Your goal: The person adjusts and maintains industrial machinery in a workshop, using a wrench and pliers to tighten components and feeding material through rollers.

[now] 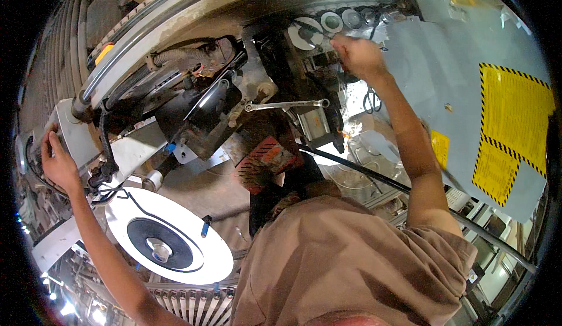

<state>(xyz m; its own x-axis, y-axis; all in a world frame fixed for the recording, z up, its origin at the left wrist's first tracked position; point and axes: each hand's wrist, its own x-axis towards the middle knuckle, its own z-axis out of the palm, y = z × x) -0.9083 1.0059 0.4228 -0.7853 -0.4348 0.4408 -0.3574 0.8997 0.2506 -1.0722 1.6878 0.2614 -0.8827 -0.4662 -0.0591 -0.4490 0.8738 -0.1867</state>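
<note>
My left hand [58, 163] is at the far left with its fingers stretched out, beside a pale grey machine housing [75, 131]; whether it touches the housing is unclear. At the top, my right hand [360, 57] is closed, and a thin dark piece shows beside its fingertips. What sits inside the fist is hidden. Just past it are a white disc [301, 40] and a smaller ring-shaped disc [331, 22]. A ring spanner [287, 105] lies across the machine's middle, level, with one end near a bolt. Scissors with dark handles [372, 100] are below my right wrist.
A large white reel [211, 254] with a dark hub stands at the lower left. Past my body slants a black rod [363, 170]. A grey panel with yellow labels [509, 121] fills the right side. A corrugated hose [181, 55] crosses the upper left.
</note>
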